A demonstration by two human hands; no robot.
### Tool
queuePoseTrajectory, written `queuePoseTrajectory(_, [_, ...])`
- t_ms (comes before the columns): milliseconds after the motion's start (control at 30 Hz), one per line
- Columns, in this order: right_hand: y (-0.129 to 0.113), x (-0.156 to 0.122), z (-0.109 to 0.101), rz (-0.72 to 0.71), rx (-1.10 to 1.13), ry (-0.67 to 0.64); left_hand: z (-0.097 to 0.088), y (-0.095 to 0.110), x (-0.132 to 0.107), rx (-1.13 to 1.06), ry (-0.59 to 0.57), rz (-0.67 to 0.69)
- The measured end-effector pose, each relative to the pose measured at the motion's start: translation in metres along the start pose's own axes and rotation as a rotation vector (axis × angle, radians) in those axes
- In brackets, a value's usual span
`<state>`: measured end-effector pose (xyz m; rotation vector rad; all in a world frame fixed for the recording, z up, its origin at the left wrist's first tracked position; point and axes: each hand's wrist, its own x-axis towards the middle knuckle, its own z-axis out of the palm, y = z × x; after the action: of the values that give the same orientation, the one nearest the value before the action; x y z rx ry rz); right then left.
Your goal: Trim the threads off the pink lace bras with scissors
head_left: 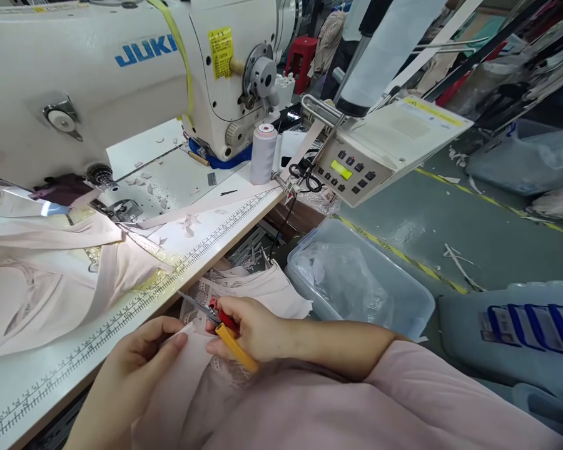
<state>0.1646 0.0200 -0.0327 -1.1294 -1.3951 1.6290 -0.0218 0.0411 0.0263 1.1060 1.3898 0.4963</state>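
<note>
My right hand [251, 328] is closed around a pair of scissors [237, 349] with red and yellow handles. Their metal blades point up and to the left, toward the table edge. Just left of them, my left hand [143, 359] pinches the edge of a pale pink fabric piece [194, 356] between thumb and fingers. The cloth hangs down over my lap, with lace trim beside it. More pale pink garment fabric with lace [263, 290] lies beyond the scissors, below the table edge. On the table, another pink garment [107, 275] rests under the sewing machine's needle area.
A white sewing machine [145, 94] stands on the table with a printed ruler edge [164, 290]. A thread cone [263, 153] and a control box [385, 147] are at the right end. Fabric scraps [143, 184] litter the tabletop. A clear plastic bin [403, 306] stands on the floor.
</note>
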Motion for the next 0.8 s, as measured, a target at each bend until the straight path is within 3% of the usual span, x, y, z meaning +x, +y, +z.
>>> queuePoseTrajectory(167, [-0.014, -0.009, -0.005, -0.015, 0.178, -0.108, 0.01, 0.006, -0.012, -0.153, -0.003, -0.095])
queuePoseTrajectory(267, [-0.024, -0.012, -0.014, -0.009, 0.132, -0.2, 0.018, 0.001, -0.016, -0.255, -0.037, -0.102])
queuePoseTrajectory(367, [-0.023, -0.009, -0.029, -0.024, -0.026, -0.283, 0.024, -0.006, -0.014, -0.283, -0.056, -0.063])
queuePoseTrajectory(600, [-0.015, -0.003, -0.06, -0.114, -0.476, -0.651, 0.022, -0.015, -0.009, -0.198, -0.024, 0.029])
queuePoseTrajectory(800, [-0.028, -0.008, -0.057, -0.072, -0.852, -0.642, 0.018, -0.018, -0.006, -0.138, 0.037, 0.072])
